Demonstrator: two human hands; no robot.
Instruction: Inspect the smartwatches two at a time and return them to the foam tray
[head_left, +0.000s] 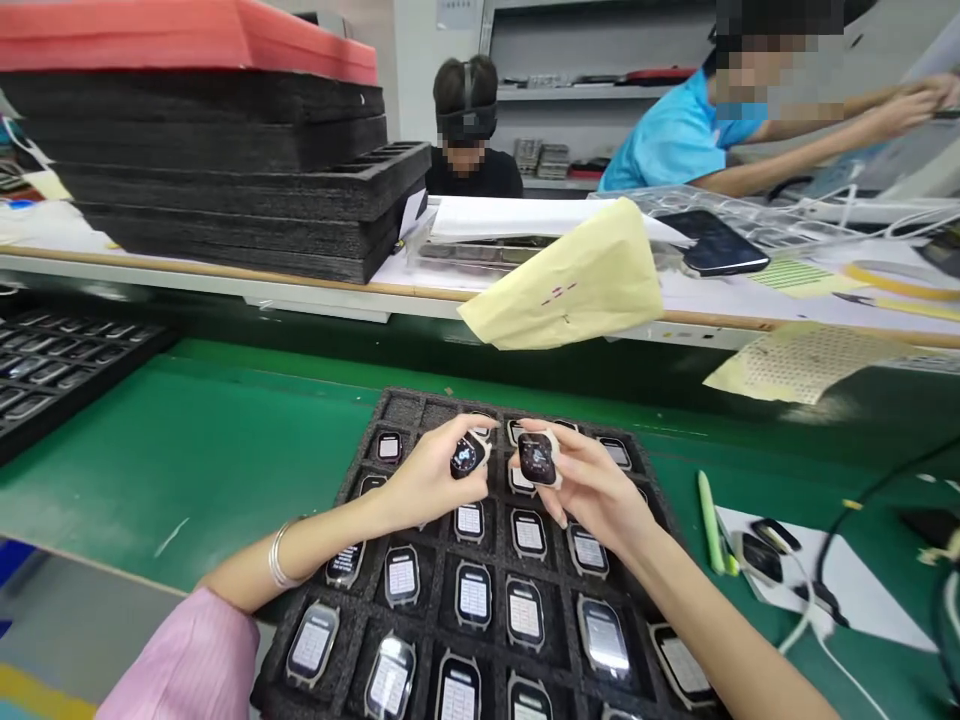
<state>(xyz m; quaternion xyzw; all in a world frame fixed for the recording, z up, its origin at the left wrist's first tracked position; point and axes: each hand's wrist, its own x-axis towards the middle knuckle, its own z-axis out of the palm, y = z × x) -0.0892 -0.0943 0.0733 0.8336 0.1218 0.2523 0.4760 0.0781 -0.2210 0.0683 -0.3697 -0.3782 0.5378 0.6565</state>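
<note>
My left hand [442,468] grips a strapless smartwatch [468,455] between thumb and fingers, its dark screen lit with a small pattern. Close beside it, my right hand [592,478] holds another strapless smartwatch [537,458], screen turned toward me. Both watches hover over a black foam tray [351,632] divided into square compartments. Most visible compartments carry a watch with a lit white screen, such as the watch [473,594] near the middle. My hands and forearms hide part of the tray's upper rows and right side.
Stacked black foam trays [225,170] topped with red foam [187,40] stand on the shelf ahead. Yellow paper [570,285] overhangs its edge beside a phone [712,242]. A green pen [707,522] and cables lie right. Another watch tray [67,365] is left. Two people [469,130] work beyond.
</note>
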